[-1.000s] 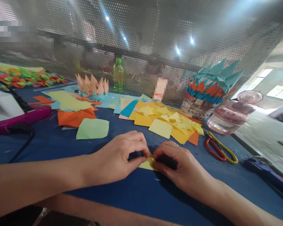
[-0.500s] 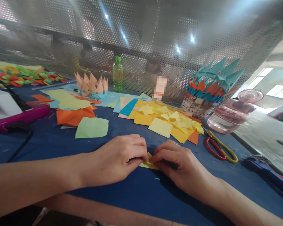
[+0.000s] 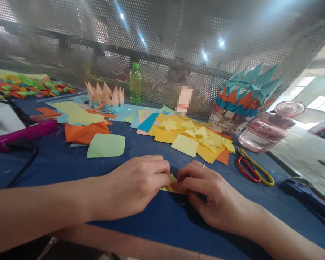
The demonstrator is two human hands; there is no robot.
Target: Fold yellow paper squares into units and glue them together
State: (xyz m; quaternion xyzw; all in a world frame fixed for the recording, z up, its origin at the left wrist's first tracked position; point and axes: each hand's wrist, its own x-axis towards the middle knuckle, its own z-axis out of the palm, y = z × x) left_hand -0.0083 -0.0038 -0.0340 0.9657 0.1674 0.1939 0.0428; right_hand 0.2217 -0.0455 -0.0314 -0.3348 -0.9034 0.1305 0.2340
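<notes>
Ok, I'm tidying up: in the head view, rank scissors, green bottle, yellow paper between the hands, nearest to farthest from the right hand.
1. Yellow paper, touching the right hand.
2. Scissors, on the right.
3. Green bottle, back left.

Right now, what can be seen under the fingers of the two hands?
A small yellow paper, seemingly on the blue table. One pointed tip and its near edge show; the fingers cover the rest.

So the left hand (image 3: 143,180) and right hand (image 3: 206,191) had their fingertips right down on a little folded yellow paper (image 3: 173,178) on the blue table (image 3: 141,233). Red-and-yellow-handled scissors (image 3: 256,166) lay off to the right, near a messy yellow paper pile (image 3: 206,135).
</notes>
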